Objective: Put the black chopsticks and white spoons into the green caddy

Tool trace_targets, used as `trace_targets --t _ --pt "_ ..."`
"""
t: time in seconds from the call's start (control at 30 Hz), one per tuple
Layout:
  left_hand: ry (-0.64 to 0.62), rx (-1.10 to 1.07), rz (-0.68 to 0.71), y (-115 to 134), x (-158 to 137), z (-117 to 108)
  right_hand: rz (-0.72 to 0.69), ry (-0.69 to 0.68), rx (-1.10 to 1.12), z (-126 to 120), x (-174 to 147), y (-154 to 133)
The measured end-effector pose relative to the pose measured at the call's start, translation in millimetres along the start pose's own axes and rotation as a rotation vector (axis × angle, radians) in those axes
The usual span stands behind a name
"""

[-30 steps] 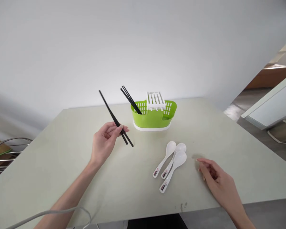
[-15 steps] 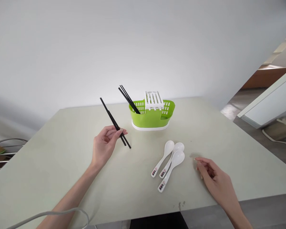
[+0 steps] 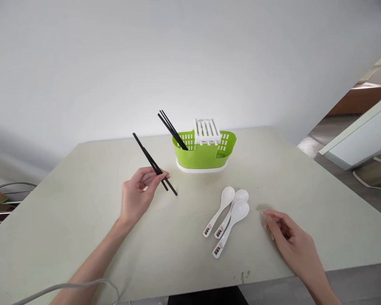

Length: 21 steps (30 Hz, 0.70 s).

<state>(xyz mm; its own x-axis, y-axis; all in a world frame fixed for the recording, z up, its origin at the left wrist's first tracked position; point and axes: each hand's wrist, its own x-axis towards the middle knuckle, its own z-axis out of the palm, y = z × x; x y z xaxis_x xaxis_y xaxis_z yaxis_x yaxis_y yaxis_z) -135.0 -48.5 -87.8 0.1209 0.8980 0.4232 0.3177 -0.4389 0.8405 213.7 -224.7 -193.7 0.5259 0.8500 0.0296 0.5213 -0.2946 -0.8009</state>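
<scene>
Two black chopsticks [image 3: 152, 162] are pinched between the thumb and fingers of my left hand [image 3: 139, 192], slanting up to the left above the table. Ahead and to the right stands a green cutlery basket [image 3: 198, 157] with a white slotted top [image 3: 207, 130] and a white base. Several black chopsticks [image 3: 172, 130] lean in its left compartment. Three white spoons [image 3: 240, 212] lie overlapping in front of the basket, handles toward me. My right hand [image 3: 292, 241] rests to the right of the spoons, fingers curled together, with nothing visible in them.
The pale table [image 3: 108, 254] backs onto a white wall [image 3: 178, 63]. A grey cable [image 3: 70, 284] crosses near my left forearm. A metal rack [image 3: 6, 207] stands beyond the left edge, and a white panel [image 3: 362, 131] is past the right edge.
The view has shifted slightly. My left hand still holds the chopsticks, their lower tips a little more to the right. The spoons, the basket and my right hand stay about where they were.
</scene>
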Motion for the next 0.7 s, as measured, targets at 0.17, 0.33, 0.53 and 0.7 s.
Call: trace_targets --t 0.17,0.33,0.53,0.7 --pt "-0.066 0.146 0.070 4 2 -9 0.015 0.005 -0.015 1 -1 2" --pt "-0.078 0.173 0.088 -1 2 -4 0.011 0.004 -0.004 1 -1 -2" --pt "-0.054 0.140 0.052 -10 -2 7 0.009 0.014 -0.006 2 0 -2" --pt "-0.056 0.148 0.001 -18 -13 10 0.000 0.018 -0.009 2 0 0"
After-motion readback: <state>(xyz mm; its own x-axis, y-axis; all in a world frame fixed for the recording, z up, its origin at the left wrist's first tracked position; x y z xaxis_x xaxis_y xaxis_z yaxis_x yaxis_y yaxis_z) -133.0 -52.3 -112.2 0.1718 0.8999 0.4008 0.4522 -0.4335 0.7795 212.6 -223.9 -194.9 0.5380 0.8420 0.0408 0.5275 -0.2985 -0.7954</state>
